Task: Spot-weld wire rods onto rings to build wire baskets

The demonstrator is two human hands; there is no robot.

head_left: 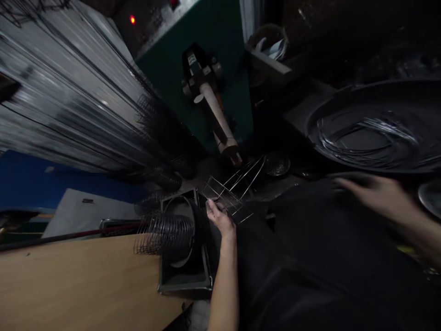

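My left hand (220, 217) is closed on the edge of a thin wire frame (237, 188), a grid of bent metal rods with longer curved rods rising to the right. The frame sits just below the tip of a pale cylindrical machine arm (218, 115). To the right, my right hand (382, 195) is over my dark-clothed lap, blurred, its fingers stretched out to the left. I see nothing held in it. Close by it is the near rim of a large round pan (312, 122), which holds a loose bundle of curved wires (372, 133).
At left, a coil of wire rings (163, 234) hangs on a rod beside a dark metal box frame (186, 289). A tan board (86, 285) is below it. A green machine panel (237, 59) stands ahead. A small round dish (276, 164) lies near the wire frame.
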